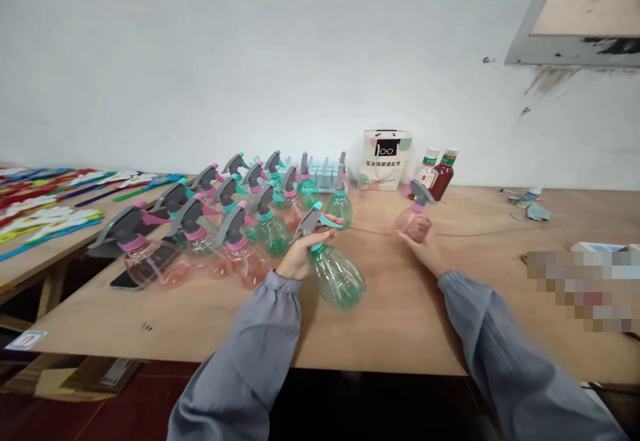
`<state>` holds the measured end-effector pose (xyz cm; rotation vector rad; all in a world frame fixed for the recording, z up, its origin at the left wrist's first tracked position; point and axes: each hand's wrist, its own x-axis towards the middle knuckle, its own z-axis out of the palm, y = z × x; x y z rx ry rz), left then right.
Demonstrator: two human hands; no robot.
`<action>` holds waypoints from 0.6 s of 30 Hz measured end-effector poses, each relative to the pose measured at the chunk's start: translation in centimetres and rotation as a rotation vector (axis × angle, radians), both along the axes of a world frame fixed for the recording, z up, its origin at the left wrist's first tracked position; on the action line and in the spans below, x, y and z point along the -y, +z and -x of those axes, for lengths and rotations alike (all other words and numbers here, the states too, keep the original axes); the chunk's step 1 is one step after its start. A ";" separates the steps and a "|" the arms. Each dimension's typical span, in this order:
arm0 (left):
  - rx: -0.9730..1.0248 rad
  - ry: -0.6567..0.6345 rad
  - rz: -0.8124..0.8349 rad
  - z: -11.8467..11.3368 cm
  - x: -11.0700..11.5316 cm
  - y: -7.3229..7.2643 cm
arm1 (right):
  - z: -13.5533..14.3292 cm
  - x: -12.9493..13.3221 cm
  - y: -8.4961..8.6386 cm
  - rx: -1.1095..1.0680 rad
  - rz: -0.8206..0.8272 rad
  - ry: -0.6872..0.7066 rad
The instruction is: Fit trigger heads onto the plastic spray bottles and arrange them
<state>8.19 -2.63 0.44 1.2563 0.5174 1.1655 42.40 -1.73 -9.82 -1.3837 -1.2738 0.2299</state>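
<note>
My left hand (299, 254) is closed round the neck of a green spray bottle (339, 279) with a grey and teal trigger head, tilted above the table. Farther right, my right hand (425, 244) grips a pink spray bottle (411, 222) by its body; its grey and pink head points up and is slightly blurred. To the left of my left hand, several pink and green spray bottles stand in rows, among them a pink spray bottle (245, 261) and a green spray bottle (273, 233).
A paper bag (385, 161) and two sauce bottles (444, 175) stand by the wall. Behind the spray bottles is a light-blue rack (323, 175). A phone (125, 282) lies at left. Colourful items (60, 217) cover a side table. A small bottle (530, 195) lies at right.
</note>
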 end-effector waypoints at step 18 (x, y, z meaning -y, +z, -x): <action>0.011 -0.119 0.113 -1.4 0.9 -0.4 | 7.9 5.1 1.1 -0.075 0.061 0.271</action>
